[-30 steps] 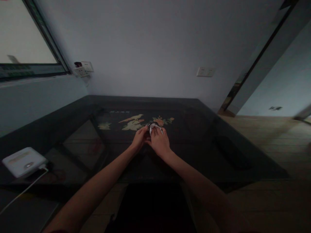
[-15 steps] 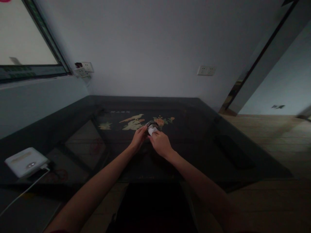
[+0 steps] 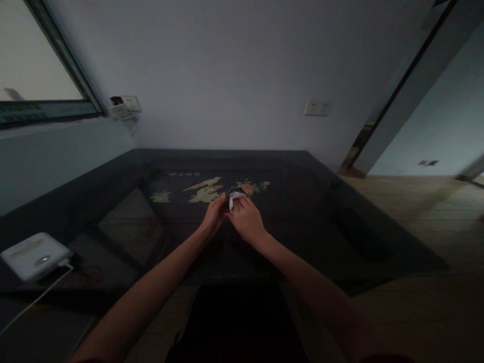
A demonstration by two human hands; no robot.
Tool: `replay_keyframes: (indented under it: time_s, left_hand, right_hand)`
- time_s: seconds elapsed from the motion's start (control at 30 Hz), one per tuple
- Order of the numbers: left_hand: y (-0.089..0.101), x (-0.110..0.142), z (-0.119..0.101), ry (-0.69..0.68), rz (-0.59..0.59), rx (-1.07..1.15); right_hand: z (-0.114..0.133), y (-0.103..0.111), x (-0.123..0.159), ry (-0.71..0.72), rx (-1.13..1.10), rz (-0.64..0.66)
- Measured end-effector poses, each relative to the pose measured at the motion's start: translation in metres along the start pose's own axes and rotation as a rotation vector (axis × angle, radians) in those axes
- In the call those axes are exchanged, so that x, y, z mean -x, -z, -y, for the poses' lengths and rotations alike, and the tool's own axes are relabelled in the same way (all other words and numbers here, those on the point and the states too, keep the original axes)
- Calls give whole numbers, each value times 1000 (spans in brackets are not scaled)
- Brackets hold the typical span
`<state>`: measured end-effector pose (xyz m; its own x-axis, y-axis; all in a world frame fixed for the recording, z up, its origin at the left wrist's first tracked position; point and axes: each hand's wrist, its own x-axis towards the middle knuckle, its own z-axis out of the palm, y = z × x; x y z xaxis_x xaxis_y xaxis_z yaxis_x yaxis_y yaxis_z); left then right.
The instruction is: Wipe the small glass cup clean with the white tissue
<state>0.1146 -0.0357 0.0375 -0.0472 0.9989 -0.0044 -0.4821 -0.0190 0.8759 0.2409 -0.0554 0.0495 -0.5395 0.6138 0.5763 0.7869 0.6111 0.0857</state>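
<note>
Both my hands meet over the middle of a dark glass-topped table [image 3: 310, 212]. My left hand [image 3: 214, 214] is closed around a small dark round object [image 3: 229, 193] whose kind I cannot make out. My right hand [image 3: 245, 221] pinches a small white cloth or tissue [image 3: 233, 200] and presses it against that object. The fingers of both hands are curled and touch each other at the object. A painted pattern of birds and flowers [image 3: 206, 190] shows through the glass just beyond my hands.
A white box-shaped device [image 3: 32, 255] with a white cable [image 3: 38, 297] lies at the table's left near edge. Wall sockets [image 3: 318, 107] sit on the far wall and others [image 3: 124, 107] in the left corner. Wooden floor [image 3: 427, 201] opens to the right.
My hands have stayed together at the same spot. The white cloth has shifted slightly on the dark object, from its right side toward its front. The view has tilted a little.
</note>
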Motion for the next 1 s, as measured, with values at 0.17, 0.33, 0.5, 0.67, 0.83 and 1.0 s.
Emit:
replay_keyframes:
  time_s: [0.17,0.33,0.5,0.67,0.83,1.0]
  left_hand:
    - [1,-1,0,23,35,37]
    - [-3,0,1,35,24,64]
    - [-2,0,2,24,28,1]
    - [3,-5,1,47,38,-19]
    - [4,-3,-4,34,27,-7]
    - [4,-3,-4,26,11,-20]
  right_hand:
    - [1,2,0,30,-102,-5]
    - [4,1,-1,-8,-19,0]
    - [2,-2,-1,-75,-4,6]
    - [-8,-2,-2,33,-41,9]
    - [-15,-3,-2,76,-149,41]
    - [-13,-6,-2,97,-149,50]
